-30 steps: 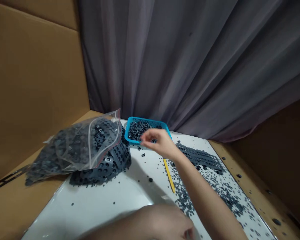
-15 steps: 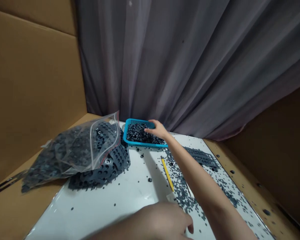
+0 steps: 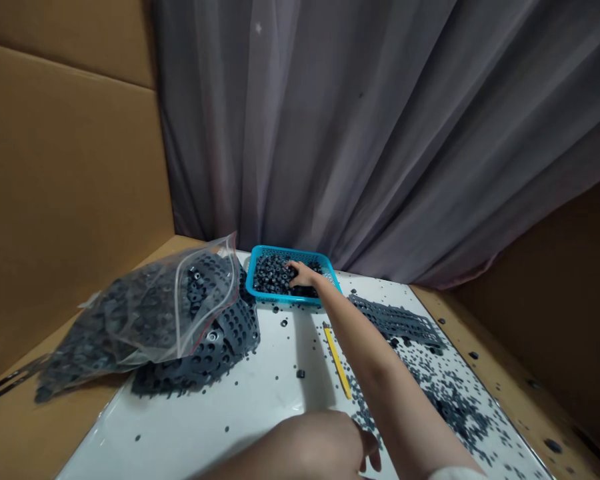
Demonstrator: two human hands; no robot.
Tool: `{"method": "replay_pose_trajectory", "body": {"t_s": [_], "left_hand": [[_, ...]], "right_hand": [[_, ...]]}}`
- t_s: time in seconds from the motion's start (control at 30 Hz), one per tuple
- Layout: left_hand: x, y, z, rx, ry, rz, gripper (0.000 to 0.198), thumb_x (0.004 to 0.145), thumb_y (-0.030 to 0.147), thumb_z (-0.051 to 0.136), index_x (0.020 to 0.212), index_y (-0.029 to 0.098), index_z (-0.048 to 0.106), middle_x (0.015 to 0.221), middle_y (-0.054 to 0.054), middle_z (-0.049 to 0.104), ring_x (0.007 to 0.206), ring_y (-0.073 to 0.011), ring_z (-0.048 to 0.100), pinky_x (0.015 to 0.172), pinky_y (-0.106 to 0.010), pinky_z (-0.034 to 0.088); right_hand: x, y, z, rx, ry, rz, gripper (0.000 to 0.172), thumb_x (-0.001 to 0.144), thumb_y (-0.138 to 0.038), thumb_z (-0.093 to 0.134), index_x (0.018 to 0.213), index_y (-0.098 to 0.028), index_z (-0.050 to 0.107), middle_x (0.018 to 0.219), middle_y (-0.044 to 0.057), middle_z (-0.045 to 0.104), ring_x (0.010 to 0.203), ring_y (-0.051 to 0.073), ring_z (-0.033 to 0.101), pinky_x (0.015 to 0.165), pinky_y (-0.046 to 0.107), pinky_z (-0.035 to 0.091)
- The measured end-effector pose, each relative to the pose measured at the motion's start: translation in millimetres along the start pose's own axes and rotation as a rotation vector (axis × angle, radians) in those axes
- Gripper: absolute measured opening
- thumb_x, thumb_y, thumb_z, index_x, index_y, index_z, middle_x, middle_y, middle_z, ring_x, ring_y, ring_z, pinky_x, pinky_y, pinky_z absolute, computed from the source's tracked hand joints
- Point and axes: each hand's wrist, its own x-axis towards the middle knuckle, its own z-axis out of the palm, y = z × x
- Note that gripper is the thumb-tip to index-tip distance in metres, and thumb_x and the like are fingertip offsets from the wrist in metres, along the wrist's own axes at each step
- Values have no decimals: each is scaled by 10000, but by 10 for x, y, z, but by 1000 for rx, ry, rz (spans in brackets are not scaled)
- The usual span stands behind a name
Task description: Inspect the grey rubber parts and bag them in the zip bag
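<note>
Right hand (image 3: pixel 303 275) was inside the shallow blue plastic mesh basket (image 3: pixel 285 299) at the white tabletop's (image 3: pixel 190 433) far end, thumb and fingers parted over small black pieces (image 3: pixel 270 275); no grip visible, fingertips too small to be sure. Basket rim likely kept the pieces from spreading like the tiny dark-grey bits (image 3: pixel 463 417) at right. Left hand (image 3: pixel 325 440) hung low in front, fingers curled, hold hidden, can't tell; seemingly kept clear of the reach. Clear plastic zip bag (image 3: pixel 145 313) leaned on dark-grey perforated sheets (image 3: pixel 225 343), which probably propped its mouth; slim yellow tool (image 3: pixel 337 363) lay handy.
</note>
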Motion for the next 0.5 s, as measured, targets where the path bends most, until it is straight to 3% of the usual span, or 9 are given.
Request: {"method": "replay_pose_trajectory", "body": {"t_s": [0.2, 0.33, 0.5], "left_hand": [[-70, 84, -148, 26, -3, -33, 440, 688, 519, 536, 989, 217, 642, 901, -63, 681, 717, -218, 624, 552, -280, 418], [-102, 144, -213, 68, -49, -82, 497, 702, 513, 481, 1071, 211, 618, 988, -94, 679, 830, -282, 628, 541, -309, 401], [-106, 151, -241, 59, -45, -68, 507, 709, 499, 465, 1087, 196, 614, 984, -100, 675, 878, -289, 612, 597, -322, 419]], "right_hand": [[57, 111, -152, 88, 37, -102, 345, 848, -316, 516, 1157, -164, 501, 1178, 81, 536, 1010, 198, 559, 844, 412, 483], [63, 211, -269, 126, 76, -95, 365, 845, -317, 521, 1176, -165, 487, 1195, 86, 524, 1026, 204, 552, 853, 424, 478], [48, 274, -370, 164, 86, -54, 323, 842, -323, 525, 1116, -152, 529, 1135, 70, 560, 977, 192, 571, 820, 396, 493]]}}
